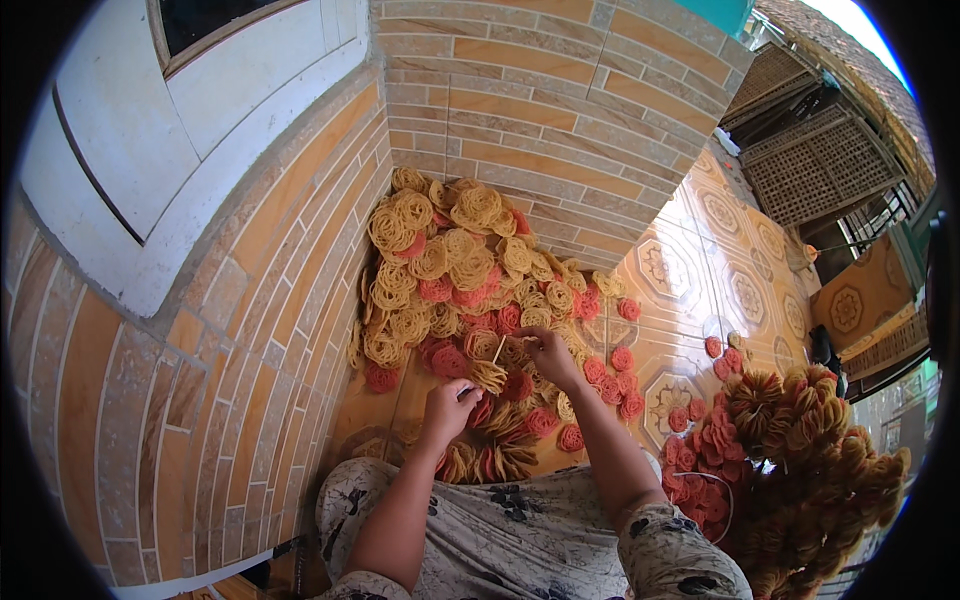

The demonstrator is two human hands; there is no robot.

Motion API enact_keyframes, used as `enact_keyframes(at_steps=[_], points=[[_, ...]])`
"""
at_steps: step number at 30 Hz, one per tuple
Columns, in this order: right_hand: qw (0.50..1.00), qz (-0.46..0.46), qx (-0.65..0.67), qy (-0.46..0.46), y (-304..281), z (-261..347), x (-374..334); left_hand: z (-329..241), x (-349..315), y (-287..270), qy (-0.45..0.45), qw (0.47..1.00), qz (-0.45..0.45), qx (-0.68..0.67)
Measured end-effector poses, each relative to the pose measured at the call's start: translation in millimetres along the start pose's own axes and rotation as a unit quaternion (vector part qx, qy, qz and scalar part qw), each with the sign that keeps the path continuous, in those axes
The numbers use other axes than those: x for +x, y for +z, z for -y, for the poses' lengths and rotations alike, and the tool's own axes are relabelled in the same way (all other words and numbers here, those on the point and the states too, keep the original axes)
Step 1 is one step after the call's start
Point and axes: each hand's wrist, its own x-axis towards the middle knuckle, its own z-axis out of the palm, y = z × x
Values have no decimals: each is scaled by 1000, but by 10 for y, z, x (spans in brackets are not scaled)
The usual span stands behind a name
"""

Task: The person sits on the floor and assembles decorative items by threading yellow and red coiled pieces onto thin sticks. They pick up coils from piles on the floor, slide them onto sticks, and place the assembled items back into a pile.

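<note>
Near the middle, my left hand (pixel 450 408) is closed, thumb against fingers, at the lower edge of a small bundle of yellow, woven-looking rosettes (pixel 488 377). A thin pale strip (pixel 499 349) stands up out of this bundle. My right hand (pixel 548 357) pinches by the strip's upper end, its fingertips bent toward it. Just below, a curved row of yellow and red rosettes (pixel 490 461) lies stacked on edge by my lap. Beyond both hands rises a big heap of loose, coiled yellow rosettes (pixel 430 262), with red rosettes (pixel 448 361) mixed in.
A tiled wall (pixel 530 90) and another on the left enclose the heap's corner. To my right, large strung bundles of yellow rosettes (pixel 830 460) and red rosettes (pixel 705 460) lie on the patterned floor tiles (pixel 665 265). Woven lattice panels (pixel 820 165) stand far right.
</note>
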Motion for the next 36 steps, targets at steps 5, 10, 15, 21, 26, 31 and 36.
enact_keyframes(at_steps=[5,10,15,21,26,31,36], points=[[938,-143,-251,-190,429,-30,6,47,-1,-18,4,1000,-17,17],[988,-84,-122,-33,395,7,11,103,12,-20,10,1000,-7,18],[984,-32,174,10,120,35,62,92,9,-11,-17,998,16,65],[992,-42,117,-12,68,186,-45,73,7,-19,-25,999,17,37],[996,18,48,-70,-29,210,-51,49,0,-22,6,1000,-9,12],[929,-113,-329,-129,74,100,-86,2,-6,-43,-12,999,-7,32],[963,-112,-230,-80,115,-2,-14,-35,-30,-31,1,996,18,89]])
